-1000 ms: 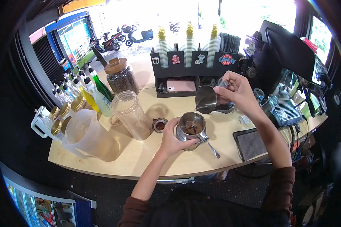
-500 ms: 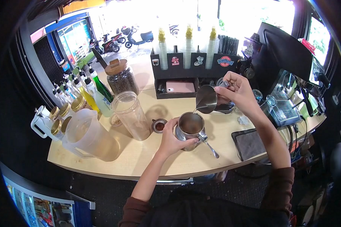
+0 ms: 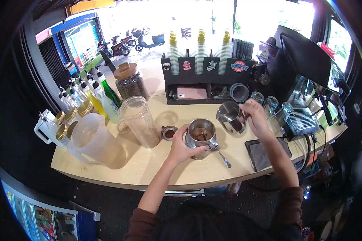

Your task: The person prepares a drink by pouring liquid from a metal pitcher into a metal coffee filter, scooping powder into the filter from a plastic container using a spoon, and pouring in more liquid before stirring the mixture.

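Note:
My left hand (image 3: 182, 149) is wrapped round the side of a metal cup (image 3: 201, 138) with brown contents, which stands on top of a glass on the counter. A spoon (image 3: 225, 158) lies just right of the glass. Beyond the cup to the right, my right hand (image 3: 254, 115) grips the handle of a steel pitcher (image 3: 231, 119), now held fairly upright. No stream shows at its spout. Left of my left hand is a small round metal piece (image 3: 169, 132) with brown powder in it.
A clear tall container (image 3: 142, 127), a frosted jug (image 3: 96, 140), a bean jar (image 3: 131, 84) and syrup bottles (image 3: 107, 90) stand left. Behind is a black cup organizer (image 3: 193, 76). Glasses (image 3: 271, 106), a dark folded cloth (image 3: 261, 154) and a coffee machine (image 3: 303, 114) are right.
My right hand has moved the pitcher right and down, away from the cup, and tipped it back. The thin stream has stopped. My left hand has stayed at the cup.

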The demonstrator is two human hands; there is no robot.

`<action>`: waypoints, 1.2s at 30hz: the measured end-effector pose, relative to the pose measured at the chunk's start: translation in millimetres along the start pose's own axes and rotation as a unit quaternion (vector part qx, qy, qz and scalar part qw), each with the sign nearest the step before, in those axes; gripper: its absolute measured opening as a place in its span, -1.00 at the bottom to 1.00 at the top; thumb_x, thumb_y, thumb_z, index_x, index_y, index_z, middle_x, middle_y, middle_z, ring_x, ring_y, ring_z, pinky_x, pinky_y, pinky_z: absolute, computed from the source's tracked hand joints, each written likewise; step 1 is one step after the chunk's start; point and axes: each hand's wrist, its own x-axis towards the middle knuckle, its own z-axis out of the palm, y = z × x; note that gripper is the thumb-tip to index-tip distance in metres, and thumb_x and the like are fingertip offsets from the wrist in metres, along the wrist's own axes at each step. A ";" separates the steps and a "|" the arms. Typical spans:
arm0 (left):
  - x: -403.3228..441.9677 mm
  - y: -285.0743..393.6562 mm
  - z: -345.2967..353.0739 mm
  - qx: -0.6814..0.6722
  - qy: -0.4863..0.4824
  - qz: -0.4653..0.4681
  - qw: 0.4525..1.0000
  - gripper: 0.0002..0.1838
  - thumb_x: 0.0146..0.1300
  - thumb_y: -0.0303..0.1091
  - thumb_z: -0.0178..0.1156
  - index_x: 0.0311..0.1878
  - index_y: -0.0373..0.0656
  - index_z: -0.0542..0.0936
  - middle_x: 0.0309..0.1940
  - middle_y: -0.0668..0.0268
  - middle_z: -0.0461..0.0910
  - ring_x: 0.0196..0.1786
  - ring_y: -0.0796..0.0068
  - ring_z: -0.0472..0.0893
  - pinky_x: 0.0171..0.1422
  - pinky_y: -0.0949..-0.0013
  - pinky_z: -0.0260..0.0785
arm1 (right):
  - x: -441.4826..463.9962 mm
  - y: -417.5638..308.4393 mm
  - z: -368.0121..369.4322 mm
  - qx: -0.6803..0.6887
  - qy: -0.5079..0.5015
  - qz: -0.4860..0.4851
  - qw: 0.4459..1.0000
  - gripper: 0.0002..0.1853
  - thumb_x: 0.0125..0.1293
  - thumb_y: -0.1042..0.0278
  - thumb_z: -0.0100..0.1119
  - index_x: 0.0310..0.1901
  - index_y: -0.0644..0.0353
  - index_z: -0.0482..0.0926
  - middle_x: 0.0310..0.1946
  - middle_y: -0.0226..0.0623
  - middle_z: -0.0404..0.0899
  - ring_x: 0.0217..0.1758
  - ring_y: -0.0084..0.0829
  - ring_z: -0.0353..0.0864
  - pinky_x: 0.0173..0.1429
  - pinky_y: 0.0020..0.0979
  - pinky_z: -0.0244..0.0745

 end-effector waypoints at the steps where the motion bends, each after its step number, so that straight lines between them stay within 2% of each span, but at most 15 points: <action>1: 0.1 1.0 -0.3 -0.002 0.000 0.003 1.000 -0.21 -0.33 -0.14 0.59 0.04 -0.32 0.53 -0.07 0.15 0.62 0.01 0.32 0.61 0.20 0.28 0.39 | 2.1 16.7 -11.1 0.019 0.012 0.006 1.000 -0.83 0.23 0.55 0.21 -0.42 0.13 0.40 -0.51 -0.47 0.48 -0.44 -0.67 0.42 -0.33 -0.59 0.34; 7: 0.5 2.3 -1.2 -0.005 -0.008 0.011 1.000 -0.22 -0.31 -0.16 0.59 0.05 -0.31 0.52 -0.07 0.18 0.62 0.03 0.36 0.60 0.21 0.29 0.38 | 12.6 102.8 -61.6 0.049 0.082 0.004 0.995 -0.80 0.22 0.55 0.18 -0.46 0.09 0.37 -0.60 -0.53 0.32 -0.52 -0.63 0.25 -0.36 -0.54 0.13; 10: 1.0 2.5 -1.0 -0.010 -0.009 0.015 1.000 -0.22 -0.31 -0.17 0.59 0.04 -0.31 0.52 -0.07 0.19 0.63 0.02 0.38 0.60 0.21 0.30 0.38 | 8.6 116.6 -60.6 0.087 0.135 0.010 0.987 -0.78 0.25 0.52 0.17 -0.48 0.09 0.35 -0.62 -0.53 0.27 -0.52 -0.62 0.24 -0.36 -0.55 0.14; 14: 1.1 2.7 0.0 -0.021 -0.012 0.014 1.000 -0.23 -0.30 -0.18 0.59 0.04 -0.29 0.52 -0.08 0.21 0.63 0.02 0.41 0.60 0.20 0.31 0.38 | 12.1 145.3 -76.9 0.135 0.145 -0.014 0.980 -0.80 0.28 0.49 0.16 -0.45 0.10 0.36 -0.61 -0.52 0.27 -0.52 -0.60 0.24 -0.33 -0.52 0.18; 17: 0.5 1.6 -0.1 -0.015 -0.009 0.014 1.000 -0.23 -0.30 -0.18 0.59 0.05 -0.28 0.52 -0.08 0.21 0.63 0.01 0.40 0.61 0.20 0.31 0.39 | 0.8 134.0 -71.5 0.098 0.145 0.036 0.984 -0.85 0.30 0.52 0.14 -0.39 0.12 0.40 -0.57 -0.49 0.33 -0.48 -0.58 0.33 -0.32 -0.49 0.26; 19: 0.5 5.2 -0.4 -0.013 -0.011 0.004 1.000 -0.23 -0.30 -0.18 0.59 0.05 -0.28 0.52 -0.07 0.21 0.63 0.01 0.41 0.60 0.20 0.31 0.38 | -5.4 125.9 -64.0 -0.046 0.221 -0.079 0.971 -0.89 0.27 0.55 0.16 -0.31 0.15 0.43 -0.52 -0.42 0.43 -0.43 -0.52 0.45 -0.32 -0.46 0.35; 20: 0.5 6.3 -0.4 -0.012 -0.013 -0.005 1.000 -0.23 -0.31 -0.18 0.59 0.05 -0.28 0.52 -0.07 0.21 0.63 0.02 0.41 0.60 0.20 0.31 0.38 | -12.2 118.9 -63.0 -0.046 0.221 -0.078 0.971 -0.89 0.27 0.55 0.16 -0.31 0.15 0.43 -0.52 -0.42 0.43 -0.43 -0.52 0.45 -0.32 -0.46 0.35; 21: 0.1 5.9 -0.6 -0.012 -0.013 -0.005 1.000 -0.23 -0.31 -0.18 0.59 0.05 -0.28 0.52 -0.07 0.21 0.63 0.02 0.41 0.60 0.20 0.31 0.38 | -23.5 103.0 -56.6 -0.225 0.224 -0.180 0.931 -0.88 0.24 0.56 0.19 -0.30 0.17 0.43 -0.51 -0.37 0.46 -0.42 -0.49 0.49 -0.34 -0.43 0.37; 22: -0.4 5.0 -0.7 -0.016 -0.012 -0.002 1.000 -0.23 -0.31 -0.18 0.59 0.05 -0.28 0.52 -0.07 0.21 0.63 0.02 0.41 0.60 0.21 0.31 0.38 | -31.8 96.3 -52.3 -0.394 0.217 -0.275 0.850 -0.86 0.20 0.57 0.22 -0.29 0.19 0.44 -0.50 -0.32 0.49 -0.42 -0.45 0.53 -0.35 -0.40 0.40; 24: 0.0 1.1 0.1 -0.022 -0.012 0.004 1.000 -0.23 -0.31 -0.18 0.59 0.05 -0.28 0.52 -0.07 0.21 0.62 0.02 0.41 0.59 0.22 0.30 0.37 | -47.7 117.0 -53.3 -0.438 0.053 -0.184 0.878 -0.84 0.15 0.49 0.26 -0.31 0.24 0.44 -0.48 -0.21 0.52 -0.45 -0.28 0.56 -0.32 -0.25 0.43; 26: -0.7 -4.8 1.6 -0.024 -0.005 0.000 1.000 -0.22 -0.31 -0.18 0.59 0.05 -0.28 0.52 -0.06 0.21 0.62 0.03 0.40 0.59 0.23 0.30 0.36 | -76.8 92.8 -19.3 -0.541 -0.120 -0.113 0.825 -0.80 0.17 0.34 0.26 -0.33 0.27 0.48 -0.44 -0.11 0.56 -0.38 -0.16 0.62 -0.30 -0.15 0.48; 27: -0.7 -3.5 2.3 -0.025 -0.008 0.000 1.000 -0.22 -0.31 -0.18 0.59 0.05 -0.28 0.52 -0.06 0.21 0.62 0.03 0.40 0.59 0.23 0.30 0.36 | -85.9 91.6 -8.0 -0.541 -0.117 -0.111 0.825 -0.80 0.17 0.34 0.26 -0.33 0.27 0.48 -0.44 -0.11 0.56 -0.38 -0.16 0.62 -0.30 -0.15 0.48; 29: -0.6 1.4 1.7 -0.028 -0.002 -0.004 1.000 -0.21 -0.31 -0.17 0.59 0.06 -0.29 0.51 -0.06 0.20 0.62 0.03 0.39 0.59 0.23 0.30 0.36 | -96.1 92.2 6.2 -0.646 -0.166 -0.065 0.742 -0.77 0.26 0.25 0.12 -0.32 0.29 0.50 -0.38 -0.02 0.59 -0.31 -0.05 0.64 -0.24 -0.11 0.53; 33: -1.0 1.0 1.3 -0.030 -0.003 0.001 1.000 -0.19 -0.32 -0.16 0.59 0.07 -0.30 0.51 -0.06 0.20 0.62 0.04 0.38 0.59 0.24 0.29 0.35 | -91.1 104.2 1.7 -0.685 -0.177 -0.055 0.705 -0.79 0.33 0.31 -0.04 -0.27 0.30 0.48 -0.34 0.03 0.60 -0.27 -0.03 0.65 -0.17 -0.07 0.55; 36: 0.1 0.5 1.0 -0.034 -0.002 0.007 0.999 -0.19 -0.31 -0.16 0.59 0.07 -0.30 0.51 -0.05 0.19 0.62 0.04 0.37 0.59 0.24 0.28 0.35 | -75.6 92.7 -14.5 -0.713 -0.163 0.015 0.682 -0.84 0.32 0.45 -0.16 -0.19 0.29 0.43 -0.33 0.08 0.58 -0.28 0.02 0.63 -0.18 -0.02 0.52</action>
